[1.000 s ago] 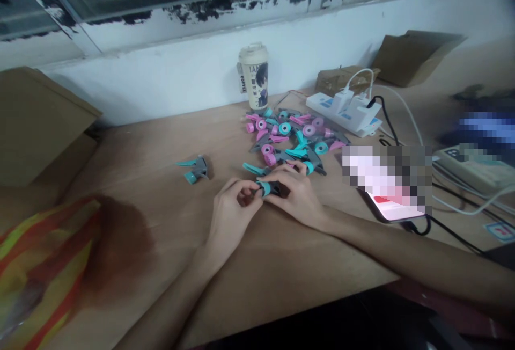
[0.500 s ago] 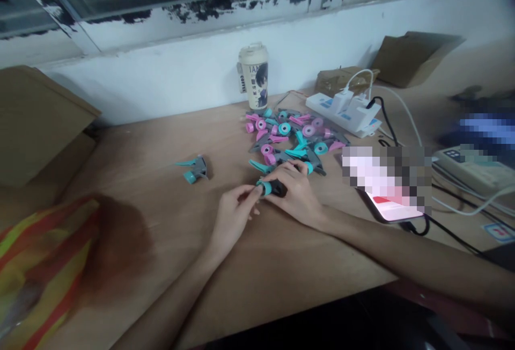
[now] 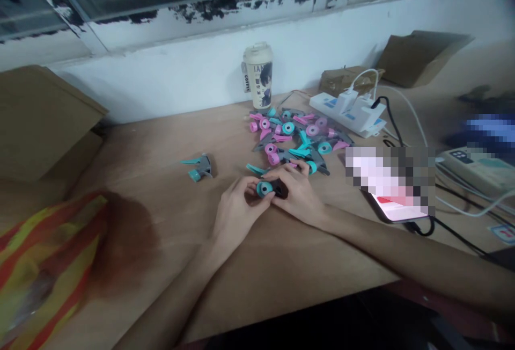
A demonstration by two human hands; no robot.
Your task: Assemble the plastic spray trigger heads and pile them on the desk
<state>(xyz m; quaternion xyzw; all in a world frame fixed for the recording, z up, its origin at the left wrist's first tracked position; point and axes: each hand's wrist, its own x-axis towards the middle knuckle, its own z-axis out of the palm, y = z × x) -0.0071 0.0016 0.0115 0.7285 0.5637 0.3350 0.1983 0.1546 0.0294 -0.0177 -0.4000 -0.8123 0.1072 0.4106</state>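
The trigger sprayer head (image 3: 264,188) is between the two hands, low above the wooden table (image 3: 156,151), near the front of the pile. It has a round turquoise collar, which faces toward the camera and shows a small dark hole in its middle, with a paler ring around this hole. Behind the collar the body is dark grey, almost black in the shadow, and it is mostly covered by fingers. A turquoise lever (image 3: 256,169) sticks out just behind the hands; I cannot tell whether it belongs to this piece. The left hand (image 3: 235,210) has thumb and fingertips closed in a pinch around the collar, with a rounded gap inside the grip. The right hand (image 3: 300,194) is curled over the dark body and holds it between thumb and fingers. To the left, well apart from the pile, lies one grey sprayer head (image 3: 204,165) with turquoise lever and collar. Beyond the hands is a pile of pink, turquoise and grey sprayer heads (image 3: 302,138), in front of a cream tumbler (image 3: 263,79).
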